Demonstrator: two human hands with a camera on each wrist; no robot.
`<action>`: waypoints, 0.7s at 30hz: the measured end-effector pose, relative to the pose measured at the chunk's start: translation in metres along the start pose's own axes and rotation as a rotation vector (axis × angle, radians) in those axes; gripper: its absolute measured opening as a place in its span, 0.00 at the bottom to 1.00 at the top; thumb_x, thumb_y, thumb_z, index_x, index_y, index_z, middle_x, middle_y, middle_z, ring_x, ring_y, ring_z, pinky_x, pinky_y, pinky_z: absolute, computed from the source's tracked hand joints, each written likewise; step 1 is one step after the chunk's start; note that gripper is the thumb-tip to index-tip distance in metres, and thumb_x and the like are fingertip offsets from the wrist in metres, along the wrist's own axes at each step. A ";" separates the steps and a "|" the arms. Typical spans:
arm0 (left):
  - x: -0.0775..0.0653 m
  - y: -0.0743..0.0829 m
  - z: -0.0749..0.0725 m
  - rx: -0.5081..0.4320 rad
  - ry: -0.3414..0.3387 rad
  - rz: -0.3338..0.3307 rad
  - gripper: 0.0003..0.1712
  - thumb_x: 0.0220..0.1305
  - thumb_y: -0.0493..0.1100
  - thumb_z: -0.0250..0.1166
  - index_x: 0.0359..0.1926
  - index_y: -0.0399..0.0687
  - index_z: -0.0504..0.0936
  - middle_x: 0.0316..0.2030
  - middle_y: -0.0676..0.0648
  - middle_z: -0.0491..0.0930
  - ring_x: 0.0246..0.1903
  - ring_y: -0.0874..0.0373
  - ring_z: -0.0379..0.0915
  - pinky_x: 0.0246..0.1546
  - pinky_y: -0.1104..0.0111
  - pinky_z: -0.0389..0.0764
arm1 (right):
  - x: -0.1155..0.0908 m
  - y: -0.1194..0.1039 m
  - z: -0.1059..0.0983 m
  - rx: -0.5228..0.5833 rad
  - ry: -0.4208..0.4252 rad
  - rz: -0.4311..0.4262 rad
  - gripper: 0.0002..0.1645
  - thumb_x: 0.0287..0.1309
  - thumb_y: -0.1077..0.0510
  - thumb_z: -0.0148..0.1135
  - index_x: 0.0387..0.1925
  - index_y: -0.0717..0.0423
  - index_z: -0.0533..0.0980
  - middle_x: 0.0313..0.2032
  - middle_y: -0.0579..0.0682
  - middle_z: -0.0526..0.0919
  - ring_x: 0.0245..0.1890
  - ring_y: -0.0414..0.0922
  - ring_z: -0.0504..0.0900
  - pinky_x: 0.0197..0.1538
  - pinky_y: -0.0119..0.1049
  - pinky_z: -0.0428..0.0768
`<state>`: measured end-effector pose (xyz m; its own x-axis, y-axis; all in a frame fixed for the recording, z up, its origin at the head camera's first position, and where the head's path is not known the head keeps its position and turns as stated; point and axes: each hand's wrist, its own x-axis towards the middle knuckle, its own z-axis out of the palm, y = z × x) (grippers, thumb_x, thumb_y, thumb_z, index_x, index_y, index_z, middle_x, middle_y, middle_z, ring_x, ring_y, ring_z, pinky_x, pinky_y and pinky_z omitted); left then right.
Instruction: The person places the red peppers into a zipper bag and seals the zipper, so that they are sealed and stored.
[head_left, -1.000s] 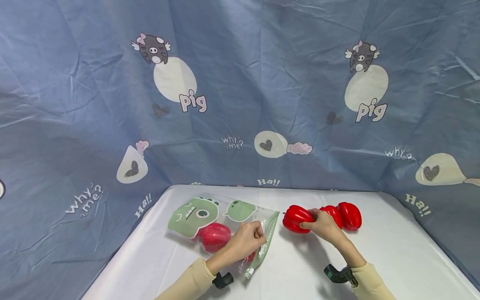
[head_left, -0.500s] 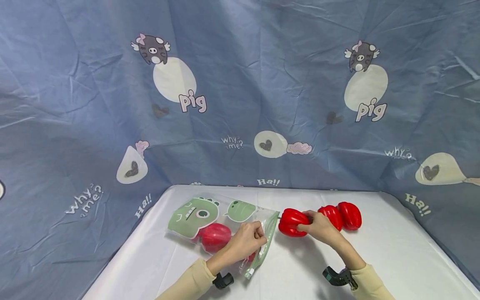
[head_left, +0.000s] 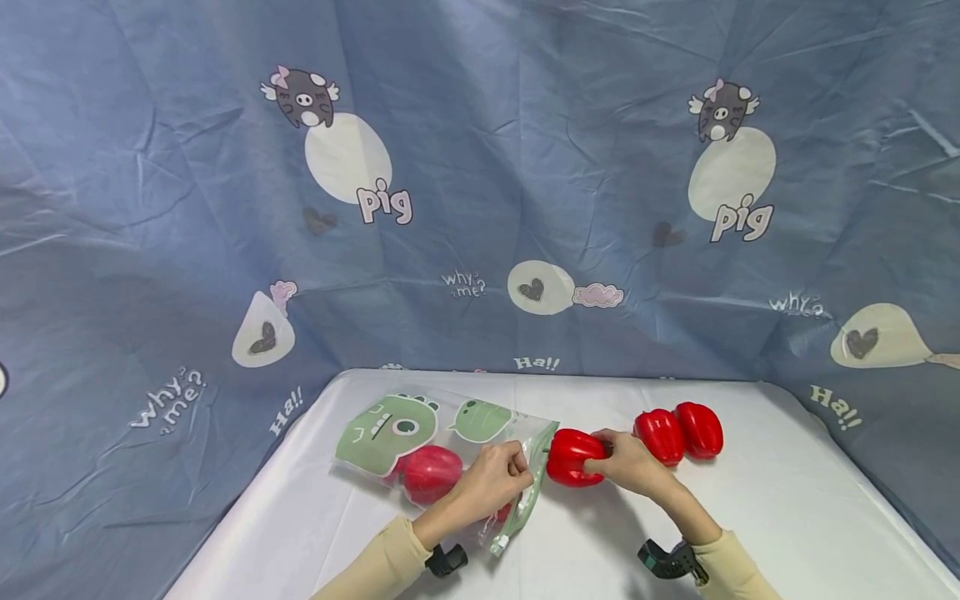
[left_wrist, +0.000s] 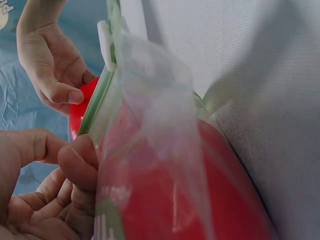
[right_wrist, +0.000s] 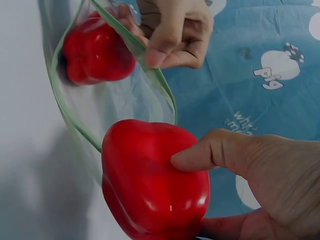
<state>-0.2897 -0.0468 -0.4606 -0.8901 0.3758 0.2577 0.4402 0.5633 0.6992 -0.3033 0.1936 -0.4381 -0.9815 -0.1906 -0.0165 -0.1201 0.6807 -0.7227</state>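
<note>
A clear zip bag [head_left: 480, 421] with green cartoon prints lies on its side at the left of the table. Its green-edged mouth faces right and gapes in the right wrist view. My left hand [head_left: 491, 483] pinches the upper lip of that mouth between thumb and fingers. Inside the bag are red bell peppers [head_left: 431, 475], one of them near the opening [right_wrist: 97, 52]. My right hand [head_left: 633, 462] grips another red bell pepper [right_wrist: 155, 177] by its sides, thumb on top. This pepper's stem end points at the bag, right at the mouth's edge.
Two more red bell peppers [head_left: 660, 437] lie side by side on the white table [head_left: 787, 500], right of my right hand. A white slider [head_left: 499, 544] sits at the near end of the bag's zip. Behind the table hangs a blue printed curtain [head_left: 480, 183].
My right hand has carried its bell pepper left and slightly nearer to me, up to the bag's mouth. The left hand and the bag have stayed in place.
</note>
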 end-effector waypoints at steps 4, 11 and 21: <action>0.000 0.000 -0.001 0.006 -0.002 0.005 0.05 0.53 0.37 0.62 0.25 0.50 0.75 0.16 0.58 0.72 0.14 0.71 0.64 0.13 0.77 0.67 | 0.000 0.000 0.007 0.007 -0.003 -0.011 0.30 0.41 0.60 0.68 0.50 0.68 0.75 0.38 0.55 0.85 0.35 0.45 0.81 0.39 0.41 0.82; -0.001 0.000 0.000 -0.012 -0.025 0.005 0.05 0.53 0.39 0.63 0.26 0.50 0.75 0.16 0.58 0.74 0.13 0.71 0.65 0.13 0.77 0.68 | 0.000 0.001 0.020 0.037 -0.022 -0.028 0.31 0.41 0.59 0.70 0.50 0.69 0.75 0.39 0.56 0.85 0.37 0.46 0.82 0.40 0.41 0.82; -0.001 0.000 0.000 -0.020 -0.024 -0.001 0.04 0.53 0.38 0.62 0.26 0.49 0.75 0.17 0.58 0.74 0.14 0.71 0.65 0.12 0.78 0.67 | 0.001 0.001 0.029 0.074 -0.034 -0.070 0.32 0.43 0.57 0.72 0.51 0.68 0.75 0.39 0.55 0.85 0.37 0.46 0.83 0.37 0.37 0.81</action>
<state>-0.2887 -0.0467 -0.4608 -0.8873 0.3932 0.2413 0.4370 0.5488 0.7127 -0.2997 0.1732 -0.4586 -0.9653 -0.2607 0.0136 -0.1760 0.6112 -0.7717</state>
